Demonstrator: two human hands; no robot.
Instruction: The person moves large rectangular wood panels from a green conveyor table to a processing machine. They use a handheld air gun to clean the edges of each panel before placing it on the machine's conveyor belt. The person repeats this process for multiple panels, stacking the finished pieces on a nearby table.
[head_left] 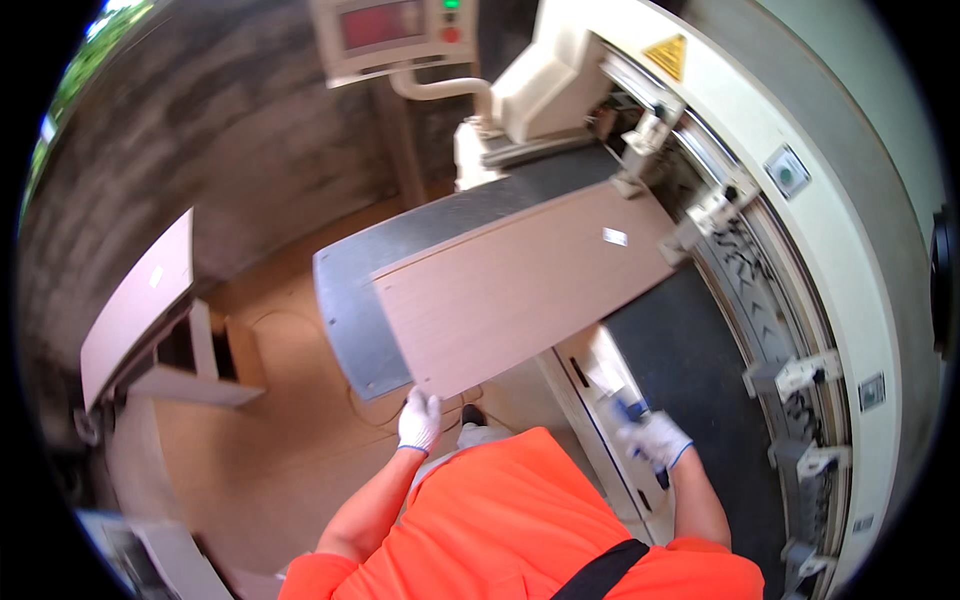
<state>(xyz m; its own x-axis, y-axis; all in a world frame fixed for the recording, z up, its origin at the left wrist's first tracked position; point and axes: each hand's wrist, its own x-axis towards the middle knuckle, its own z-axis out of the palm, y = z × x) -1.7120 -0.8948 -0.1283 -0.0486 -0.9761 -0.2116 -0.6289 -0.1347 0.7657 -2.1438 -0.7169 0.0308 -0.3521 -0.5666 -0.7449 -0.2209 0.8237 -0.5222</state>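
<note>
A pinkish-brown wood-grain panel point(520, 290) with a small white label lies slantwise on a dark machine table point(360, 320), its far right end under the machine's clamps. My left hand point(419, 420), in a white knit glove, pinches the panel's near left corner, which juts past the table edge. My right hand point(658, 440), gloved the same way, is right of the panel, over the pale side of the machine. It is closed around a blue and black hand tool point(630, 410), too blurred by motion to tell its kind.
A long cream machine point(850, 330) with a row of clamps point(800, 375) curves along the right. Its control panel point(395, 35) stands at the back. On the left, another panel point(145, 300) rests on a wooden support point(200, 380). A cable point(350, 395) lies on the brown floor.
</note>
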